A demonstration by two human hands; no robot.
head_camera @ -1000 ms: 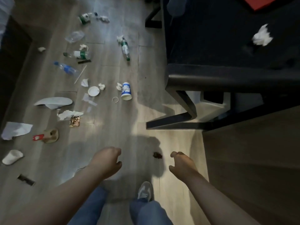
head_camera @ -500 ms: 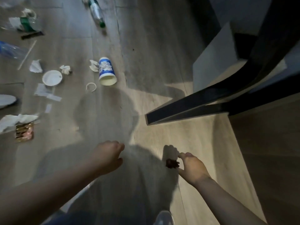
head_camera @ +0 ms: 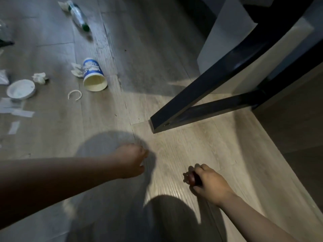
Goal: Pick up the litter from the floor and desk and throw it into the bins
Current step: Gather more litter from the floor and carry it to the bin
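A pale wood-plank floor (head_camera: 183, 154) is strewn with litter. Beyond the black angled bench leg (head_camera: 201, 95) lies a tipped blue-and-white paper cup (head_camera: 93, 74). Nearer than the leg, the right hand (head_camera: 209, 184) closes its grip on a small dark brown scrap (head_camera: 191, 179) at floor level. The left hand (head_camera: 130, 160) is loosely curled, apparently empty. The pick-up step seems underway; next comes lifting it and finding a bin, none visible.

Left of the black desk leg (head_camera: 201, 91), one paper cup (head_camera: 93, 75), one plastic bottle (head_camera: 78, 16) and one white lid (head_camera: 21, 89) are counted. Two crumpled tissues (head_camera: 40, 77) and one white ring (head_camera: 74, 95) are also seen there. Two hands are counted nearer than the leg, with one small dark scrap (head_camera: 191, 179) between them.
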